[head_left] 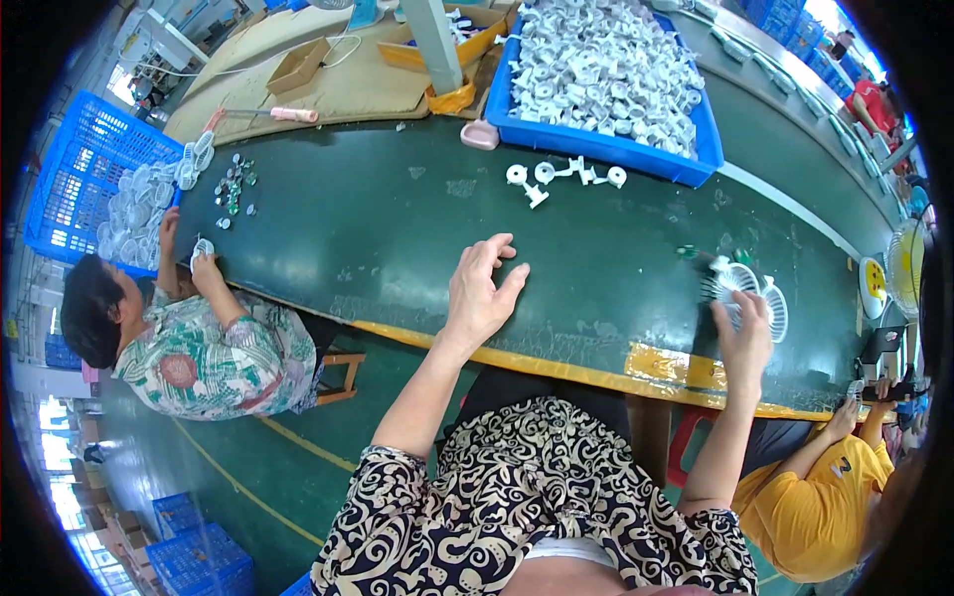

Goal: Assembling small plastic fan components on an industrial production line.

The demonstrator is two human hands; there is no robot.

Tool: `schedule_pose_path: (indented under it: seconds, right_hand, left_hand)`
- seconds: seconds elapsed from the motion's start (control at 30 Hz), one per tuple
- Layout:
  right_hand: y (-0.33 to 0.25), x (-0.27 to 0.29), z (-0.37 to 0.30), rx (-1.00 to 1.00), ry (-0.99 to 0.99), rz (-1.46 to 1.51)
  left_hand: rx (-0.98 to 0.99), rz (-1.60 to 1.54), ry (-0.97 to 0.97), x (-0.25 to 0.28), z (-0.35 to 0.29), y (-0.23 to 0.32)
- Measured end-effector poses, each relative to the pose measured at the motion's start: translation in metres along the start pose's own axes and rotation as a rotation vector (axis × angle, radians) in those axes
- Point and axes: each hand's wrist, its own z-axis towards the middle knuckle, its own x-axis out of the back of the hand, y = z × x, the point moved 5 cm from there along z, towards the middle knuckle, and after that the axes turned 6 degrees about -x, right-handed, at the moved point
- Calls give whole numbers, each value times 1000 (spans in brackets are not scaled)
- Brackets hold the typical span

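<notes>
My left hand (485, 293) hovers over the green tabletop, fingers apart and holding nothing. On the right, my right hand (745, 338) has its thumb and fingers at the near edge of a white slotted fan guard (736, 283) and appears to grip it. A second white guard (774, 310) lies against it. Small dark green parts (735, 256) sit just beyond them, partly blurred. Farther off, between my hands, is a loose group of white plastic brackets with round ends (545, 173).
A blue tray (606, 149) heaped with white brackets stands at the far edge beside a pink dish (480, 135). Co-workers sit left (214, 358) and right (825, 497). A blue basket (79, 149) of white guards, a pink-handled tool (294, 115) and a metal post (433, 45) are also around.
</notes>
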Motion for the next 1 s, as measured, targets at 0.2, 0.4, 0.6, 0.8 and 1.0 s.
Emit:
schedule_pose_path:
  seconds: [0.2, 0.4, 0.6, 0.8, 1.0]
  right_hand:
    - [-8, 32, 65, 22, 196, -35]
    - [-102, -26, 186, 176, -151, 382]
    - [-113, -95, 253, 146, -535, 35]
    - [-126, -117, 257, 120, -601, 372]
    - [-176, -126, 239, 107, -555, 619]
  left_hand:
    - [-283, -7, 40, -10, 86, 24]
    - [-272, 311, 74, -38, 203, 16]
    - [240, 311, -282, -57, 267, -21]
    - [437, -223, -342, -91, 275, -18]
    - [525, -681, -294, -112, 285, -48]
